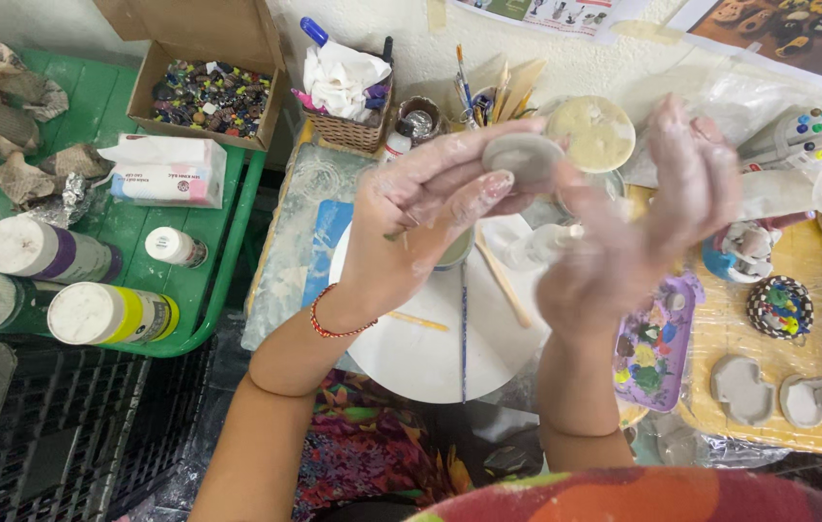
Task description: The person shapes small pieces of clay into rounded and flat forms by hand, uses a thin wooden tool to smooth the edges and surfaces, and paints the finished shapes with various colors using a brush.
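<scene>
My left hand [420, 217], dusted with pale clay and wearing a red bead bracelet, pinches a small flat grey clay disc [524, 157] between fingers and thumb, raised above a round white turntable [420, 353]. My right hand [638, 227] is blurred, fingers spread, just to the right of the disc and holding nothing that I can see. A thin brush and wooden sticks [503, 282] lie on the turntable beneath the hands.
A purple paint palette [657, 338] sits right of the turntable, with two flat grey clay shapes [741, 390] on a yellow mat. A green table at left holds several paint bottles [106, 314], a tissue pack and a box of beads [208, 95]. A basket [348, 126] and brush pots stand behind.
</scene>
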